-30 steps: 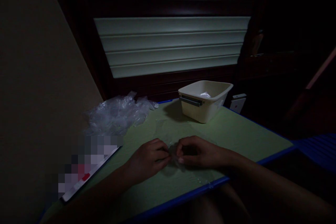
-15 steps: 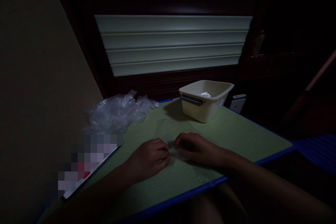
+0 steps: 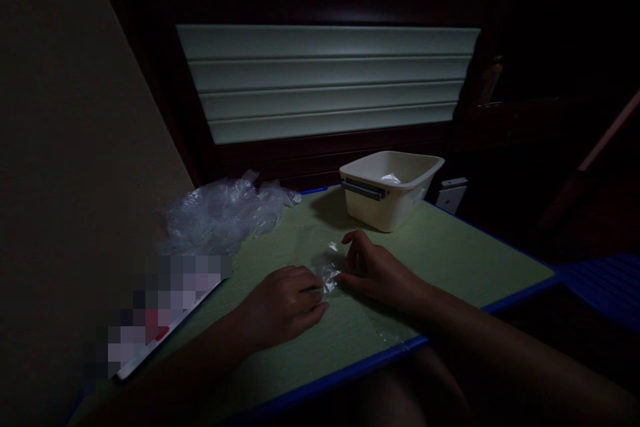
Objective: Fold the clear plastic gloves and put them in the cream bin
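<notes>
Crinkled clear plastic [image 3: 330, 270] lies on the pale green desk [image 3: 475, 257] between the two hands, catching a little light; its outer edges melt into the desk top, so from where I stand I can't make out its full outline. The left hand [image 3: 289, 300], palm down, has its fingers loosely bent at the near-left side of that plastic. The undersides of the fingers are hidden, and I can't tell whether they pinch any of it. The right hand [image 3: 373, 270] is partly open, thumb and forefinger well apart, with the thumb tip at the plastic's right edge; I see nothing gripped there, though the other fingers are shadowed. Beyond, a cream bin [image 3: 370, 210] stands near the desk's far edge, its front wall hiding most of the inside; only a shiny scrap [image 3: 391, 179] shows. At the far left sits a heap of clear plastic [image 3: 220, 213], its pieces too tangled to count. Nearer, a flat white-edged object [image 3: 165, 320] is mostly blurred into blocks. At right, a blue slatted surface [image 3: 600, 287] is cut off by darkness.
</notes>
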Tool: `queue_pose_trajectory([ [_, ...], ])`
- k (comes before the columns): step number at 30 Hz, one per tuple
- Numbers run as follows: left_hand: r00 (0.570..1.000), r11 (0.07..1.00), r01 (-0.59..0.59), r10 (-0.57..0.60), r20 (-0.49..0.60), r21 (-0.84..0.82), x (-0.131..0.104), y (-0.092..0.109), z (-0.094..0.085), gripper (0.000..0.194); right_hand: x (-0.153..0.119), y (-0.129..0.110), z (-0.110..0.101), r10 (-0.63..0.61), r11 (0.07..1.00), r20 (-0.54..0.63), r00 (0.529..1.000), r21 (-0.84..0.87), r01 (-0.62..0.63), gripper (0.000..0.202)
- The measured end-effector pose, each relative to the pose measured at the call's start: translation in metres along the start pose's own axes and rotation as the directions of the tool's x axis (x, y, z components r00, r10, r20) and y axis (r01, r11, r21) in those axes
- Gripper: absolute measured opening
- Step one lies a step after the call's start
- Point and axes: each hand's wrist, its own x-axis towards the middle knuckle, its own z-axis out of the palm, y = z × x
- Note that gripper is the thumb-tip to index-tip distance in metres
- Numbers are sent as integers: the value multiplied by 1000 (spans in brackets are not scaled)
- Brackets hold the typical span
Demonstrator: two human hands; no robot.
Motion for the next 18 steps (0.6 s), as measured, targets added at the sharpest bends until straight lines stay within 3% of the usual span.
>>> queue_pose_trajectory([
  [3,1000,1000,-14,14,-5,-8,1,0,-1,18,0,1,-1,-20,994,-35,999,-106,16,38],
  [8,997,998,17,-13,-71,59,4,4,-3,18,1,-4,-1,-109,980,51,993,-161,116,1],
  [14,998,999,31,-32,46,20,3,7,-3,22,0,-11,-5,-188,963,74,979,-181,199,17],
  [18,999,993,-2,-2,34,117,2,5,-2,27,-3,-15,-8,-334,922,142,932,-158,355,25],
])
